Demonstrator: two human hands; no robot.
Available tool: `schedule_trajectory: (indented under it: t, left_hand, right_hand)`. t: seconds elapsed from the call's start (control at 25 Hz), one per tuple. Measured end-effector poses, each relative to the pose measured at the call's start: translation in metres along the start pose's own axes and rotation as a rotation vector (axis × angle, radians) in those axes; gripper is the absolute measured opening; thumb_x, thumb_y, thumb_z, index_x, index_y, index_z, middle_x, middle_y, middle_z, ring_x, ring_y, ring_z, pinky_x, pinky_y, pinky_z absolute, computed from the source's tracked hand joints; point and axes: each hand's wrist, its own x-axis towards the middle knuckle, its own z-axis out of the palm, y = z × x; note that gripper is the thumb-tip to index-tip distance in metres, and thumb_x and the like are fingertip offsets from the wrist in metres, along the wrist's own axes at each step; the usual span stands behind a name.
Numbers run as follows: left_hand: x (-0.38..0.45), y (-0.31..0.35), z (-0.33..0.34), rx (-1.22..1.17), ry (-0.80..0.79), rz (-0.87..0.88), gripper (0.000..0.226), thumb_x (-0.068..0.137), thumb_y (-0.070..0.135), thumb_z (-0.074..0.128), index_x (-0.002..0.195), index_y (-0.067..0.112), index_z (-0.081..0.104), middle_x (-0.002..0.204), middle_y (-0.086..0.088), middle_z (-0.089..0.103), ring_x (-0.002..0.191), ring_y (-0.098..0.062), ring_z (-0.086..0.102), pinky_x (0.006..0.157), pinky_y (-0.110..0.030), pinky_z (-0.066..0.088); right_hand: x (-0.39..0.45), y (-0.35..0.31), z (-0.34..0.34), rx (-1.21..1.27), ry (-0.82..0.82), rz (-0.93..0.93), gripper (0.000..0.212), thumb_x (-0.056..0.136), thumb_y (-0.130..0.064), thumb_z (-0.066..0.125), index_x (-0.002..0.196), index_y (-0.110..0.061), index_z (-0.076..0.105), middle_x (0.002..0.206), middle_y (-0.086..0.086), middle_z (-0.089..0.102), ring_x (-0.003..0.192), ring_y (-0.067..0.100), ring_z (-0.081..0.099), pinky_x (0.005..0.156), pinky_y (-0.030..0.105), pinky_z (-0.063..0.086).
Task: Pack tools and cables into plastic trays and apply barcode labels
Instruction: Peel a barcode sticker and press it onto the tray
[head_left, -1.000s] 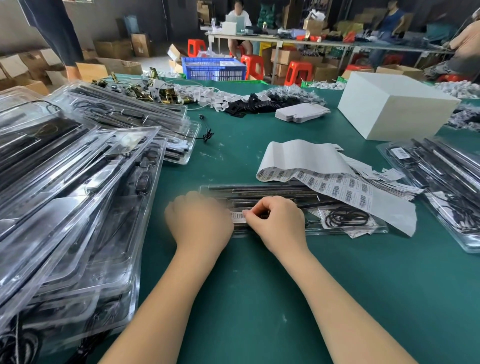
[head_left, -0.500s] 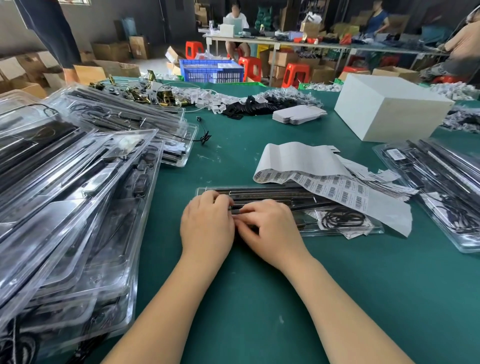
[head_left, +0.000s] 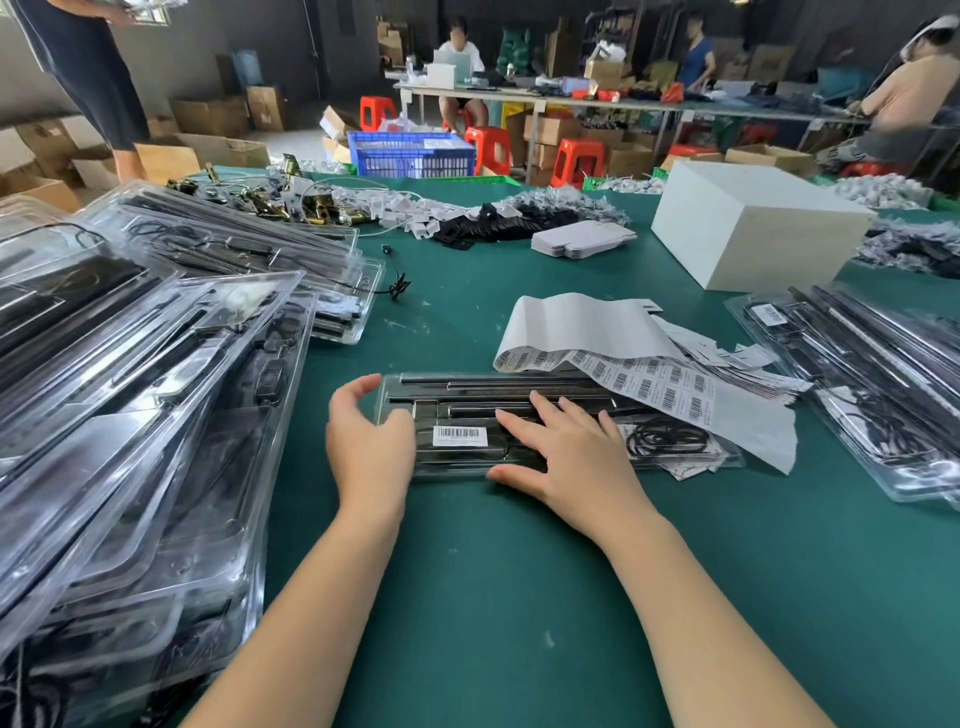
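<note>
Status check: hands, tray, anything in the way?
Left hand open at tray end. Right hand flat on tray. Barcode label on. Label sheet overlaps tray's far right.

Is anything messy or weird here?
Yes. The barcode label sheet droops over the right end of the tray under the hands, and the big stack of trays at left leans crookedly.
</note>
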Motion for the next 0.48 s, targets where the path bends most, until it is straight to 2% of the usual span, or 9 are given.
schedule_trajectory:
  t: [0.08,0.16,0.28,0.36,0.4,0.48]
  left_hand:
    - [0.0017,0.0027,-0.0011,-0.177,0.034,-0.078,0.033,0.077,0.008,0.058,0.104,0.027,0.056,0.099,0.008,0.059,0.09,-0.009,0.057,0.078,-0.024,0.045]
    - [-0.0014,0.0059,0.0004,-0.324,0.054,-0.094,0.029,0.076,0.01,0.06,0.099,0.027,0.057,0.107,0.002,0.065,0.088,-0.017,0.056,0.078,-0.033,0.045]
    - [-0.0049,0.0074,0.0057,-0.472,0.084,-0.16,0.033,0.08,0.002,0.057,0.097,0.029,0.053,0.118,0.002,0.062,0.103,-0.019,0.061,0.087,-0.038,0.049]
    - [-0.0067,0.0069,0.0079,-0.518,0.097,-0.2,0.037,0.081,-0.005,0.053,0.096,0.028,0.053,0.113,0.006,0.06,0.122,-0.02,0.054,0.094,-0.043,0.048]
    - [-0.0068,0.0071,0.008,-0.541,0.116,-0.205,0.038,0.081,-0.009,0.053,0.094,0.028,0.053,0.108,0.009,0.059,0.124,-0.018,0.053,0.092,-0.04,0.049]
    - [-0.0048,0.0111,0.0048,-0.545,0.165,-0.147,0.038,0.081,-0.01,0.056,0.09,0.027,0.055,0.106,0.001,0.063,0.112,-0.017,0.06,0.084,-0.032,0.052]
  right_hand:
    - [-0.0007,0.0025,-0.0022,0.015,0.043,0.002,0.079,0.072,-0.087,0.015,0.144,-0.056,0.023,0.16,-0.009,0.018,0.147,0.018,0.014,0.117,0.049,0.006]
    - [-0.0024,0.004,-0.0052,0.031,0.095,0.004,0.085,0.067,-0.087,0.005,0.144,-0.056,0.023,0.16,-0.01,0.02,0.147,0.017,0.016,0.117,0.048,0.008]
    - [-0.0021,0.0014,-0.0056,0.024,0.093,-0.003,0.084,0.068,-0.087,0.004,0.144,-0.056,0.023,0.16,-0.009,0.021,0.146,0.018,0.018,0.116,0.048,0.009]
    - [-0.0017,0.0001,-0.0031,0.016,0.071,-0.021,0.079,0.073,-0.087,0.016,0.144,-0.054,0.025,0.16,-0.008,0.021,0.146,0.018,0.019,0.117,0.049,0.009]
    - [-0.0007,0.0018,-0.0028,0.015,0.088,-0.037,0.076,0.076,-0.085,0.029,0.145,-0.052,0.026,0.159,-0.007,0.022,0.146,0.018,0.02,0.117,0.049,0.01]
    - [-0.0009,0.0058,-0.0052,-0.004,0.169,-0.047,0.072,0.079,-0.067,0.059,0.144,-0.045,0.036,0.156,-0.001,0.032,0.143,0.021,0.028,0.117,0.046,0.015]
